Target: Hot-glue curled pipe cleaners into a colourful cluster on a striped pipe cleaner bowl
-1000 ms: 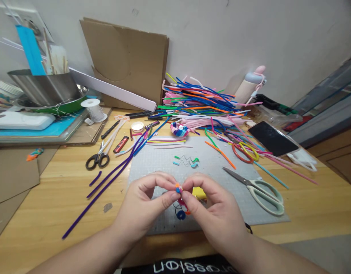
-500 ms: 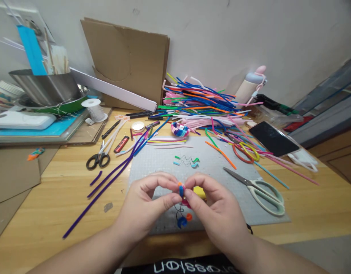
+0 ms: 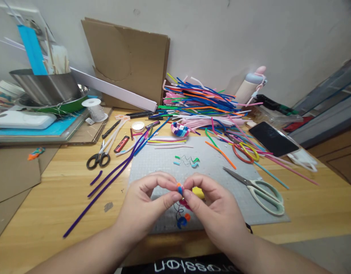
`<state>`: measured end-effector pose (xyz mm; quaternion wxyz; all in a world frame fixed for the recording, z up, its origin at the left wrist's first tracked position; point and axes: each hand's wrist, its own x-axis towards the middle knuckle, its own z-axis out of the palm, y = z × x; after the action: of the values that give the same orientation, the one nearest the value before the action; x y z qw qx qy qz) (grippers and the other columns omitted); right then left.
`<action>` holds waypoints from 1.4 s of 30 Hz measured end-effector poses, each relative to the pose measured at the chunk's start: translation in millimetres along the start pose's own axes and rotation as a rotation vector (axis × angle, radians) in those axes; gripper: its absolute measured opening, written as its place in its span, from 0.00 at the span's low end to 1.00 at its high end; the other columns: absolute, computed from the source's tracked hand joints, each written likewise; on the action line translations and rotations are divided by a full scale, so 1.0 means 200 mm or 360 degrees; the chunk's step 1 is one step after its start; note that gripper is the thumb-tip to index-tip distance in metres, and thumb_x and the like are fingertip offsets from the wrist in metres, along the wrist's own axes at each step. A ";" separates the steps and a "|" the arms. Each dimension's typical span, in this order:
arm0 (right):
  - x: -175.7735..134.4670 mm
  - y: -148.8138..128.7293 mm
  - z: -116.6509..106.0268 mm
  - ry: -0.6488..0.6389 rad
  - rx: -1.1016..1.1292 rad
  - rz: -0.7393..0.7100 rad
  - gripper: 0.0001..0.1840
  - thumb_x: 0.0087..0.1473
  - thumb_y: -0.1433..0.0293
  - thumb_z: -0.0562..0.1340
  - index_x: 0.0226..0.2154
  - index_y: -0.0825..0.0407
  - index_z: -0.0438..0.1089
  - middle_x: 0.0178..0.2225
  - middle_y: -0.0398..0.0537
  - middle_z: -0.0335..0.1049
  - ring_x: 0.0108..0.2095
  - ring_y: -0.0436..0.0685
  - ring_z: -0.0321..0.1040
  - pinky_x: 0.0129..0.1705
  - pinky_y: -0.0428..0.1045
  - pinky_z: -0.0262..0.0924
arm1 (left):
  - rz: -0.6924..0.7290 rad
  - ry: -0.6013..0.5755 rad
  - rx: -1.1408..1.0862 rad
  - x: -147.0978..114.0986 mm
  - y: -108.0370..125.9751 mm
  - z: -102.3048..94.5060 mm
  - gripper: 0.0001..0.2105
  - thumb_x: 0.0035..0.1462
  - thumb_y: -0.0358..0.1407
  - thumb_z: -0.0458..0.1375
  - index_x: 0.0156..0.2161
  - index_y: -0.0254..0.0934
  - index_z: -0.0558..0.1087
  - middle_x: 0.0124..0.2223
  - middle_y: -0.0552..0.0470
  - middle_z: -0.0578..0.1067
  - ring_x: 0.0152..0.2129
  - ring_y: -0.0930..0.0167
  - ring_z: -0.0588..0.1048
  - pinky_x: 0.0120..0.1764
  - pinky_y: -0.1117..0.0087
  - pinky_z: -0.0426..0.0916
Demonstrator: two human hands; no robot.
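Between the fingertips of my left hand (image 3: pixel 152 201) and my right hand (image 3: pixel 212 205) is a small pipe cleaner piece (image 3: pixel 180 189) in blue, orange and pink. Both hands pinch it, thumbs against forefingers, above the grey cutting mat (image 3: pixel 161 152). Thin dark curled wire hangs below it, with a blue curl (image 3: pixel 181 222) and an orange bit at its lower end. A magenta part shows partly behind my right thumb. Something yellow (image 3: pixel 198 192) lies behind my right fingers, mostly hidden. Beyond my hands are wavy wires with green and light blue ends (image 3: pixel 186 161).
Green-handled scissors (image 3: pixel 266 194) lie open on the mat's right. Black-handled scissors (image 3: pixel 98 160), a red lighter (image 3: pixel 122 144) and purple pipe cleaners (image 3: pixel 107 186) are left. Behind stand a pipe cleaner heap (image 3: pixel 204 101), a braided ring (image 3: pixel 180 129) and cardboard (image 3: pixel 129 57). A phone (image 3: pixel 273 139) lies right.
My fingertips have drawn slightly closer round the small pipe cleaner piece, which has turned a little. The hanging orange bit has shifted slightly left. The rest of the table looks unchanged.
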<state>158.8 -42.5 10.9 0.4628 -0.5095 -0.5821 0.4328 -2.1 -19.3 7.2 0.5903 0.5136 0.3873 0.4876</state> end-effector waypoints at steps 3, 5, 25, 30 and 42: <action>0.00 0.00 0.00 -0.0005 -0.0003 -0.0004 0.04 0.54 0.67 0.62 0.29 0.48 0.70 0.29 0.44 0.70 0.32 0.54 0.67 0.33 0.49 0.62 | 0.0005 -0.0012 -0.0006 0.00 0.00 0.00 0.04 0.47 0.31 0.67 0.26 0.42 0.78 0.32 0.55 0.76 0.32 0.72 0.74 0.40 0.69 0.68; 0.00 0.00 0.00 -0.0004 -0.0006 -0.0020 0.04 0.54 0.67 0.62 0.29 0.48 0.70 0.29 0.44 0.70 0.32 0.54 0.67 0.32 0.49 0.62 | 0.0023 -0.0029 -0.0007 0.00 0.00 -0.01 0.04 0.48 0.30 0.67 0.27 0.42 0.78 0.31 0.55 0.77 0.32 0.72 0.74 0.40 0.70 0.68; 0.04 -0.02 -0.03 -0.0125 0.0036 0.0067 0.04 0.52 0.68 0.62 0.27 0.50 0.70 0.26 0.42 0.69 0.31 0.53 0.66 0.32 0.48 0.61 | -0.0056 -0.0066 -0.0086 0.02 -0.01 0.00 0.04 0.45 0.31 0.68 0.25 0.38 0.77 0.29 0.54 0.76 0.28 0.71 0.73 0.37 0.68 0.68; 0.05 -0.02 -0.02 -0.0216 0.0337 0.0246 0.05 0.54 0.66 0.61 0.33 0.49 0.72 0.31 0.43 0.71 0.32 0.52 0.68 0.33 0.48 0.64 | -0.0370 0.0004 -0.0314 0.03 -0.03 0.00 0.09 0.43 0.35 0.70 0.31 0.37 0.77 0.28 0.54 0.76 0.24 0.74 0.72 0.32 0.71 0.66; 0.04 0.00 0.00 -0.0180 0.0309 0.0254 0.04 0.50 0.69 0.63 0.31 0.50 0.68 0.30 0.43 0.66 0.29 0.50 0.62 0.24 0.43 0.59 | -0.0560 0.0046 -0.0627 0.05 -0.03 0.01 0.12 0.40 0.37 0.72 0.31 0.36 0.78 0.28 0.53 0.78 0.25 0.74 0.74 0.33 0.73 0.66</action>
<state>159.0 -34.6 12.7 0.4406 -0.4819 -0.5202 0.5505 4.0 -10.8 1.4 0.7491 0.3065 0.3766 0.4507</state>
